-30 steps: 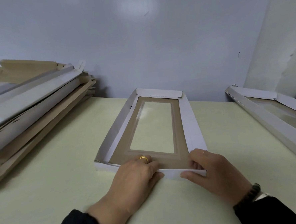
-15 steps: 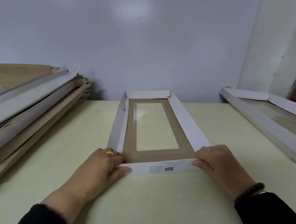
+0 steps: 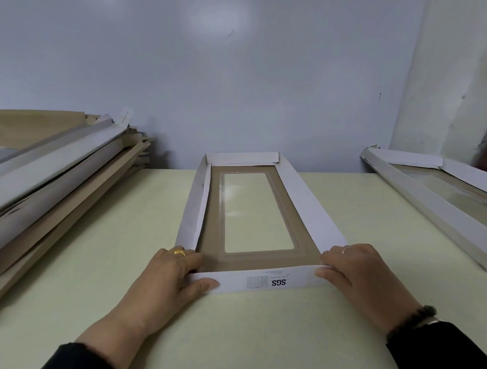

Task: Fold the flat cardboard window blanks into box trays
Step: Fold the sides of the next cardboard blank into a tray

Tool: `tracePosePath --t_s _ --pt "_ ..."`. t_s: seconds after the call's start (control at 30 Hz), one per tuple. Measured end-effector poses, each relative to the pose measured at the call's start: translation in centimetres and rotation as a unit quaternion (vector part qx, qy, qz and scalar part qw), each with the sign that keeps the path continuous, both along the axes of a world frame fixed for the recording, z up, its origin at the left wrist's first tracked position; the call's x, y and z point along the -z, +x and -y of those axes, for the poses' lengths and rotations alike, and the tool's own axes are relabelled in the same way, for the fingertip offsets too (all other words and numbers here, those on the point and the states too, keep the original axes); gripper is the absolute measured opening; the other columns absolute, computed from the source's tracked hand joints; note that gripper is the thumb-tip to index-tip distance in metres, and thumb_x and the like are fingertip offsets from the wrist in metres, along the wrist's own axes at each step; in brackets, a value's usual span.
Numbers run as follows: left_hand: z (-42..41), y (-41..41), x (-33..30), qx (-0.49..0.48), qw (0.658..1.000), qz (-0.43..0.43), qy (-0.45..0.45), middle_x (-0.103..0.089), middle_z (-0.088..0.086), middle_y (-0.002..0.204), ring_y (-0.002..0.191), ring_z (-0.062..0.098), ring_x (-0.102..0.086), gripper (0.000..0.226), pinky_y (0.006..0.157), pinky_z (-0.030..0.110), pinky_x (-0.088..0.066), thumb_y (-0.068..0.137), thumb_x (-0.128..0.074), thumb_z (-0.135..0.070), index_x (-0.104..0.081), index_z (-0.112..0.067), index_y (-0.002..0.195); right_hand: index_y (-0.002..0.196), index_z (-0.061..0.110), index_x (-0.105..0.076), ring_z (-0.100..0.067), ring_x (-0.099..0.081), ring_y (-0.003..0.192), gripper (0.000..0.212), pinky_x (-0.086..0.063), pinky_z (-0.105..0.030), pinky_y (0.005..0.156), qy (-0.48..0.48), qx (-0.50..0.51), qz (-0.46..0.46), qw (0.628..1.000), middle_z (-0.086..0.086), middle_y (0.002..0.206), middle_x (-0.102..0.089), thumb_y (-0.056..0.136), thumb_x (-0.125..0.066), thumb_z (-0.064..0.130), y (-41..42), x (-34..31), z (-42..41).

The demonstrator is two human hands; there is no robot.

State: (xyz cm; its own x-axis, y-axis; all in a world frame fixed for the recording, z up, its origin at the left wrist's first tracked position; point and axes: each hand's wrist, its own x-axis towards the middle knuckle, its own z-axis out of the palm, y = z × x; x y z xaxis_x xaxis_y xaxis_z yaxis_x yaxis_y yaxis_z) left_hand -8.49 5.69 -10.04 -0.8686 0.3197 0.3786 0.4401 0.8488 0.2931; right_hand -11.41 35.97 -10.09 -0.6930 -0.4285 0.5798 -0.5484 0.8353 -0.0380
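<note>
A long cardboard window tray [image 3: 303,203] lies lengthwise in front of me on the pale green table [image 3: 105,278]. It has a brown inside, white raised walls and a clear film window. Its near end wall, printed SGS, stands folded up. My left hand [image 3: 171,277] pinches the near left corner, thumb outside the end wall and fingers curled inside. At the near right corner my right hand [image 3: 353,269] pinches the same way. The left long wall leans inward and the right long wall leans outward.
A tall slanted stack of flat cardboard blanks [image 3: 48,179] fills the table's left side. Another folded window tray [image 3: 443,209] lies at the right edge. A grey wall [image 3: 230,85] closes the back.
The tray has been turned straight towards me. My hands moved apart from the middle of the near end to its two corners, and the near end wall now stands up.
</note>
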Motion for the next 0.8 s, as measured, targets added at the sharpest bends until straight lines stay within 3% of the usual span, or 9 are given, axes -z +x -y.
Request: tracePosePath --t_s 0.1,0.17,0.3,0.37,0.57,0.7,0.77,0.8 --pt "-0.1 0.2 0.2 0.013 1.000 -0.026 0.003 -0.037 -0.016 0.067 0.061 0.004 -0.035 0.043 0.061 0.014 -0.029 0.079 -0.039 -0.062 -0.040 -0.023 0.061 0.053 0.011 -0.051 -0.016 -0.046 0.041 0.022 -0.026 -0.029 0.060 0.009 0.005 -0.022 1.000 0.001 0.046 -0.046 0.070 -0.063 0.018 -0.2 0.2 0.0" --pt "0.0 0.3 0.4 -0.008 1.000 -0.018 0.005 -0.041 -0.015 0.077 0.066 0.012 -0.040 0.046 0.063 0.019 -0.034 0.083 -0.048 -0.059 -0.050 -0.016 0.067 0.054 0.012 -0.052 -0.016 -0.046 0.042 0.021 -0.029 -0.030 0.061 0.010 0.009 -0.031 0.999 0.003 0.047 -0.047 0.071 -0.063 0.019 -0.2 0.3 0.1" --pt "-0.9 0.6 -0.1 0.000 0.997 -0.066 -0.027 -0.027 -0.023 0.060 0.056 0.007 -0.030 0.029 0.059 0.019 -0.032 0.083 -0.042 -0.050 -0.033 -0.031 0.063 0.056 0.014 -0.057 -0.016 -0.054 0.050 0.013 -0.030 -0.031 0.063 0.038 0.025 -0.066 0.997 0.005 0.051 -0.052 0.066 -0.063 0.018 -0.1 0.2 0.5" --pt "-1.3 0.8 -0.5 0.011 0.996 -0.083 -0.039 -0.021 -0.023 0.057 0.052 0.005 -0.027 0.025 0.058 0.019 -0.031 0.083 -0.043 -0.043 -0.036 -0.031 0.061 0.056 0.015 -0.057 -0.019 -0.056 0.056 0.012 -0.029 -0.030 0.061 0.042 0.033 -0.077 0.996 0.006 0.054 -0.055 0.066 -0.063 0.017 0.0 0.2 0.7" --pt "-1.0 0.5 -0.1 -0.045 0.984 -0.133 -0.107 -0.048 -0.011 0.052 0.062 0.015 -0.054 0.045 0.072 0.024 -0.032 0.085 -0.036 -0.049 -0.047 -0.020 0.054 0.054 0.014 -0.056 -0.022 -0.054 0.058 0.013 -0.038 -0.026 0.051 0.051 0.051 -0.088 0.994 0.003 0.065 -0.059 0.063 -0.064 0.019 0.6 -0.4 1.3" --pt "-0.9 0.3 0.1 -0.053 0.997 -0.047 -0.014 -0.040 -0.013 0.060 0.071 0.005 -0.041 0.064 0.061 0.018 -0.031 0.079 -0.009 -0.076 -0.042 -0.025 0.059 0.057 0.014 -0.059 -0.020 -0.053 0.050 0.023 -0.037 -0.019 0.042 0.030 0.065 -0.051 0.996 0.003 0.060 -0.056 0.058 -0.082 0.013 1.0 -0.1 1.7" --pt "-0.9 0.4 0.2 -0.038 0.998 0.001 0.044 -0.044 -0.013 0.069 0.080 0.003 -0.043 0.049 0.064 0.017 -0.034 0.081 -0.023 -0.074 -0.038 -0.031 0.064 0.065 0.016 -0.063 -0.017 -0.054 0.046 0.022 -0.034 -0.016 0.036 0.015 0.051 -0.015 0.998 0.005 0.064 -0.059 0.057 -0.084 0.012 1.3 -0.1 2.0" --pt "-1.2 0.6 0.2 -0.023 0.996 0.009 0.082 -0.048 -0.012 0.074 0.082 0.001 -0.045 0.034 0.066 0.016 -0.036 0.087 -0.035 -0.062 -0.042 -0.034 0.068 0.071 0.017 -0.065 -0.016 -0.056 0.047 0.022 -0.035 -0.016 0.035 0.014 0.035 -0.004 0.999 0.005 0.068 -0.061 0.059 -0.083 0.013 1.5 -0.1 2.4"
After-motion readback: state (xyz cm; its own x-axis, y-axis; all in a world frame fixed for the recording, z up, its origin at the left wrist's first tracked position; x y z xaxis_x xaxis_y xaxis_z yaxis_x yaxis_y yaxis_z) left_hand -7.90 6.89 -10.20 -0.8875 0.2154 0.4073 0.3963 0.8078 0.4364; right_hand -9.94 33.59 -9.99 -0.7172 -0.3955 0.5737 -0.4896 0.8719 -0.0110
